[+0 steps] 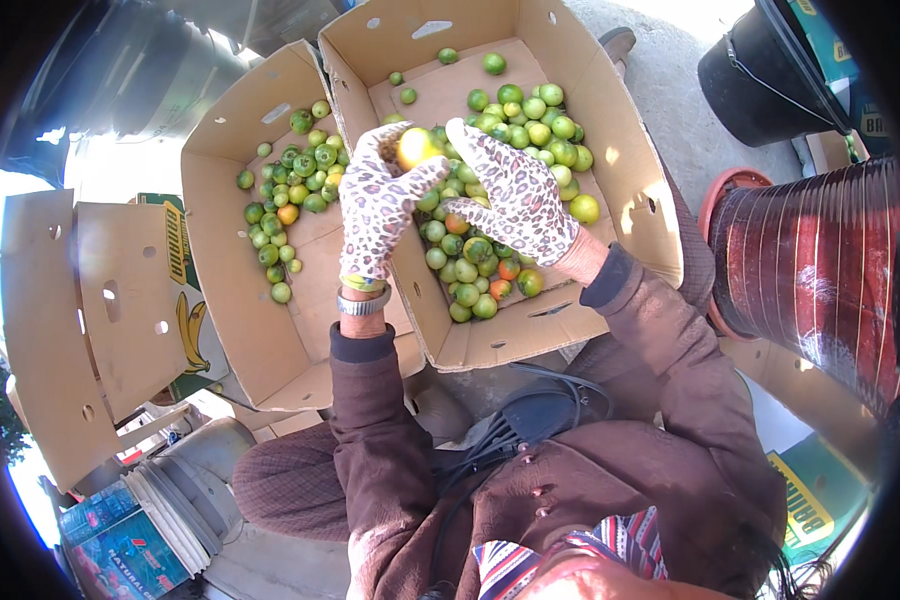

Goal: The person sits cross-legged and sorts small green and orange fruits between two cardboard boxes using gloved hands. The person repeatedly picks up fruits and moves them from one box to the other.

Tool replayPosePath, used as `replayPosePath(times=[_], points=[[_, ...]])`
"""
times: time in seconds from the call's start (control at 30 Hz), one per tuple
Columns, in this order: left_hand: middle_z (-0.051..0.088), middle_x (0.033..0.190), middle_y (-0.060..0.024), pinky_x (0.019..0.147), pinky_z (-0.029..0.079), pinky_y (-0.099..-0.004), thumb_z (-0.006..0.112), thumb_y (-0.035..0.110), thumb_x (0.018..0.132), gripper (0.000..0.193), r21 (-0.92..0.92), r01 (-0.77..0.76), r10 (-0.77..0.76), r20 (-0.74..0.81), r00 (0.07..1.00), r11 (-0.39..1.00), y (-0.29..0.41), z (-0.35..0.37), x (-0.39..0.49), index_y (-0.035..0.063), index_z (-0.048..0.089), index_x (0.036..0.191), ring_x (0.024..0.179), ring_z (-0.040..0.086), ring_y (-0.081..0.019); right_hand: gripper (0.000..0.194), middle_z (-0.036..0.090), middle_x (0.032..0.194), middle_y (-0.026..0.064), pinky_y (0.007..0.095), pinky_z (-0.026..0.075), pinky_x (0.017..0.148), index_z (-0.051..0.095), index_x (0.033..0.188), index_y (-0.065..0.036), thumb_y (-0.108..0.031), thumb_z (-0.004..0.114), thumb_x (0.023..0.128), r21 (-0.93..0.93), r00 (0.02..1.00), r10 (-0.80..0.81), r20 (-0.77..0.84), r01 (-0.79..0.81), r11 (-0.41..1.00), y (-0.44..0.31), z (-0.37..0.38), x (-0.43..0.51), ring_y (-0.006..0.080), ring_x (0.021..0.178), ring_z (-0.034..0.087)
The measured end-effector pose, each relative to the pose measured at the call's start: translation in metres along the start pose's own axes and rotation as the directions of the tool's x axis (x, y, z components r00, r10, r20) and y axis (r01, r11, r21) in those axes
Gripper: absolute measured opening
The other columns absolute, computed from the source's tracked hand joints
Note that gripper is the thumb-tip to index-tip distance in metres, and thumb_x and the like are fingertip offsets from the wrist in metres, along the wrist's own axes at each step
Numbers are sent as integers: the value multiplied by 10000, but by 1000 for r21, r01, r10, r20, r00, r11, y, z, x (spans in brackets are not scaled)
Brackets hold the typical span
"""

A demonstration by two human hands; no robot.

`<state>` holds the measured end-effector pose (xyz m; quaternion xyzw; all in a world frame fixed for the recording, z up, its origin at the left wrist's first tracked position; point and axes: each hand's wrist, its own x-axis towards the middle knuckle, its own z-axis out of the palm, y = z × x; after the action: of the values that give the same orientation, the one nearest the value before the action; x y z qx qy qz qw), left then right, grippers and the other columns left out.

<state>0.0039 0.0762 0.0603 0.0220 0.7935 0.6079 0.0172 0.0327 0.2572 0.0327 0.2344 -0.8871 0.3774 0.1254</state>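
Observation:
My left hand (379, 202), in a leopard-print glove, holds a yellow tomato (418, 148) between thumb and fingers. A brown smudge shows on the glove beside it. My right hand (517, 195), in a matching glove, is spread over a pile of mostly green tomatoes (465, 270) in the right cardboard box (495, 22). No tomato is visible in its grip, though its palm is hidden. A few orange-red tomatoes (500, 289) lie among the green ones. The left cardboard box (225, 172) holds more green tomatoes (300, 161), with an orange one (288, 214) among them.
A black bucket (757, 82) with a wire handle stands at upper right. Below it is a dark red ribbed container (810, 262). Banana cartons (195, 315) are at left, and stacked buckets (165, 510) lie at lower left. Black cables (525, 420) cross my lap.

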Motion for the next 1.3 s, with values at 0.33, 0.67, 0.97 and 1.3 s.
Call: replayPosePath(times=[0.33,0.67,0.97,1.3], points=[[663,1137,-174,767,572,-291,608,57,942,413,-337,-38,-47,-242,969,941,-38,-41,26,-34,507,1332,903,687,-213,442,617,1237,161,413,461,1004,596,1249,-36,-115,654,818,-209,968,126,-215,-171,963,66,9,3,322,1166,576],[662,1128,-155,852,522,-321,678,64,843,417,-110,218,-221,-771,597,970,-194,-147,19,-77,573,1220,964,652,-218,448,586,1291,170,408,444,1011,581,1288,-60,-29,538,843,-533,985,69,-159,-145,833,110,13,7,327,1168,567],[514,1369,-213,1028,436,-429,701,44,747,646,742,177,256,-430,866,647,-203,-73,31,86,521,1366,1193,538,-367,380,600,1282,153,357,420,1037,577,1270,-4,-29,538,893,193,980,171,-100,-150,970,65,-8,-17,284,1165,568],[544,1331,-208,915,499,-446,668,-23,651,468,790,235,66,-328,942,566,-195,-65,42,148,670,1087,1089,584,-394,297,650,1173,179,391,461,998,637,1174,9,-23,526,901,-214,1000,-20,1,20,977,60,8,-6,316,1128,597]])
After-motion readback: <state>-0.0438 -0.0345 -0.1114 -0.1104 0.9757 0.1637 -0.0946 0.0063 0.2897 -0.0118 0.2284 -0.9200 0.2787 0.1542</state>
